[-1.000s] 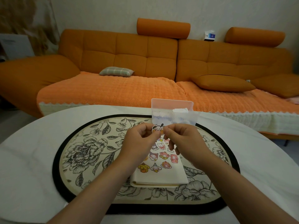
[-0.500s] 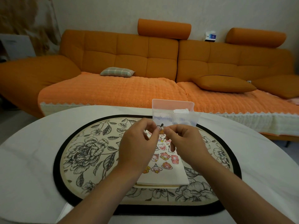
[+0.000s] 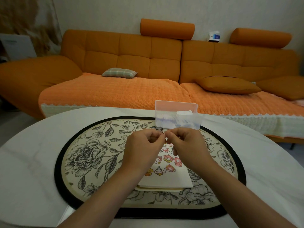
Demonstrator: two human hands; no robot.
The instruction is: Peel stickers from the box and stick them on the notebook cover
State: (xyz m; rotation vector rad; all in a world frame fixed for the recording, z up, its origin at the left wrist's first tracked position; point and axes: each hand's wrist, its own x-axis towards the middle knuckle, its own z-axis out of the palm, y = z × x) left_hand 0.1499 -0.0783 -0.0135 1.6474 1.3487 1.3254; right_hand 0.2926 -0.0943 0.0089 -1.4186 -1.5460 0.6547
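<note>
Orange sofa (image 3: 148, 63) behind a white table (image 3: 32, 153); two hands share one sticker (image 3: 160, 130).
Head view: left hand (image 3: 143, 148) and right hand (image 3: 187, 148) pinch the sticker with curled fingers (image 3: 156, 134), just before the clear box (image 3: 177, 116); the sticker-covered notebook (image 3: 167, 180) lies beneath on the floral mat (image 3: 92, 155).

Bare forearms (image 3: 113, 188) (left hand (image 3: 142, 146), right hand (image 3: 187, 146) too)

An orange sofa (image 3: 131, 60) (a plaid cushion (image 3: 119, 72) on its seat) stands against the pale wall (image 3: 115, 12) in dim light.
</note>
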